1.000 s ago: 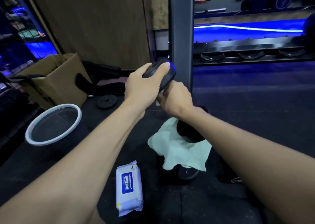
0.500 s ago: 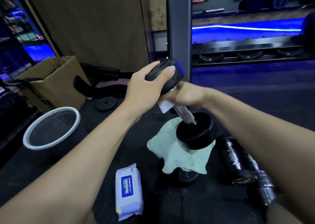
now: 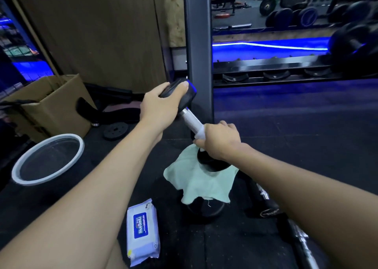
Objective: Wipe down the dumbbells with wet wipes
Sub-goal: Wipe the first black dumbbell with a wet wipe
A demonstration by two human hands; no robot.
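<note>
A black dumbbell (image 3: pixel 191 120) with a silver knurled handle stands tilted, its lower head resting on a pale green cloth (image 3: pixel 202 183). My left hand (image 3: pixel 158 107) grips the upper black head. My right hand (image 3: pixel 217 140) is closed around the lower part of the handle with a white wet wipe (image 3: pixel 200 132) wrapped under the fingers. The cloth drapes over another dark dumbbell head (image 3: pixel 204 208) on the floor. A white and blue pack of wet wipes (image 3: pixel 142 232) lies on the black floor mat near my left forearm.
A white-rimmed bin (image 3: pixel 48 159) stands at the left, a cardboard box (image 3: pixel 51 103) behind it, and a small weight plate (image 3: pixel 115 130) on the floor. More dumbbells (image 3: pixel 266 205) lie under my right forearm. A dark rack post (image 3: pixel 197 43) rises just behind the held dumbbell.
My right hand has slid with the wipe down the handle from just under the upper head to near the lower head, baring the silver handle. The left hand keeps its grip.
</note>
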